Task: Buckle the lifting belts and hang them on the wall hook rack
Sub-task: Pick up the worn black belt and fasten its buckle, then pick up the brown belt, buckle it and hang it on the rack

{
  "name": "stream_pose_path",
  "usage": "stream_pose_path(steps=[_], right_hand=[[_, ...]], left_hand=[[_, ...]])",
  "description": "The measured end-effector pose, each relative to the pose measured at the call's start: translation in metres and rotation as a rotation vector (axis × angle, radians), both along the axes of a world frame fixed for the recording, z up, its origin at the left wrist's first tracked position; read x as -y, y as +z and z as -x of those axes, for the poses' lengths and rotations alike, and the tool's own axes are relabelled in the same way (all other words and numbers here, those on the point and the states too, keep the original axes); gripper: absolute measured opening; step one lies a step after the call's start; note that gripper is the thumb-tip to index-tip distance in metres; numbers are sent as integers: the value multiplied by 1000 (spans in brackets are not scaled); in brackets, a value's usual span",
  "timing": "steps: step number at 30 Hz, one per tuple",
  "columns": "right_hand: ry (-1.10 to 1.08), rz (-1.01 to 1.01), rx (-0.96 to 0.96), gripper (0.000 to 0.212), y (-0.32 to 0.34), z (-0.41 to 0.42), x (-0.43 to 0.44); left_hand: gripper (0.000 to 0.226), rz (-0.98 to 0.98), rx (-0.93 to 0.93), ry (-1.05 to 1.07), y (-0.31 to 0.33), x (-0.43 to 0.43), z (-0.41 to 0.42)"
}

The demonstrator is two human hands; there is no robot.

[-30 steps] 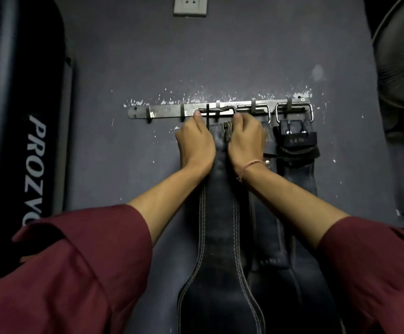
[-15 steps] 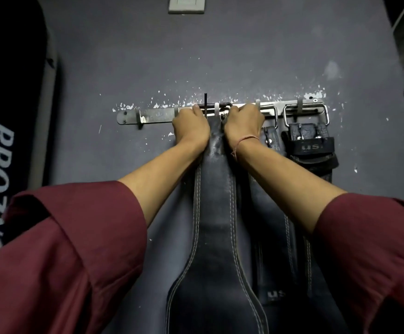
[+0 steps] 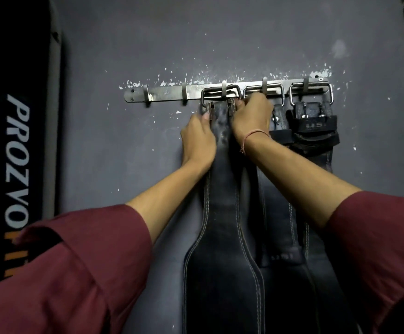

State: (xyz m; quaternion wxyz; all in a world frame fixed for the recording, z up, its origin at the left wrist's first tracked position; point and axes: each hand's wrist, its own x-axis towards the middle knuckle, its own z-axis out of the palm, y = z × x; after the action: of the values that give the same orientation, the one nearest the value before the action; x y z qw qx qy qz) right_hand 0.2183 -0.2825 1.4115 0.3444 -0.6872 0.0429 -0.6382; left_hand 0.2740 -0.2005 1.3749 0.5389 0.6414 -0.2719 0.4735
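1. Lifting belt (image 3: 222, 213), the leftmost of three, hangs flat against the wall from the wall hook rack (image 3: 164, 95). Its steel buckle (image 3: 220, 94) is looped over the middle hook (image 3: 224, 89). I cannot tell how deep the frame sits on that hook, and a shallow seat could let it slip off once the hands let go.
2. The left hand (image 3: 197, 141) grips the belt's left edge, fingers curled behind and thumb on the front. The right hand (image 3: 251, 118) is curled on the right edge just under the buckle, with its fingertips hidden. Letting go unevenly could swing the belt sideways.
3. The right hand sits just beside the neighbouring belt's buckle (image 3: 263, 92). A knuckle catching it on the way out could lift that frame off its hook.
4. The leather looks thick and heavy, so a sudden drop might jerk the rack, where the wall paint (image 3: 196, 79) is already chipped.
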Motion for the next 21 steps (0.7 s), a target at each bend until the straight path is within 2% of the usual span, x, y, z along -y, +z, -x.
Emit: stream_pose_path(steps=[2, 7, 11, 17, 21], right_hand=[[-34, 22, 55, 19, -14, 4, -4], [10, 172, 142, 44, -70, 20, -14], [55, 201, 185, 32, -127, 28, -20], [178, 68, 22, 15, -227, 62, -46], [264, -84, -211, 10, -316, 92, -64]], left_hand=[[30, -32, 14, 6, -17, -7, -2], [19, -50, -21, -12, -60, -22, 2], [14, -42, -8, -58, -107, -34, 24], [10, -20, -147, -136, -204, -58, 56], [11, 43, -388, -203, -299, -76, 80]])
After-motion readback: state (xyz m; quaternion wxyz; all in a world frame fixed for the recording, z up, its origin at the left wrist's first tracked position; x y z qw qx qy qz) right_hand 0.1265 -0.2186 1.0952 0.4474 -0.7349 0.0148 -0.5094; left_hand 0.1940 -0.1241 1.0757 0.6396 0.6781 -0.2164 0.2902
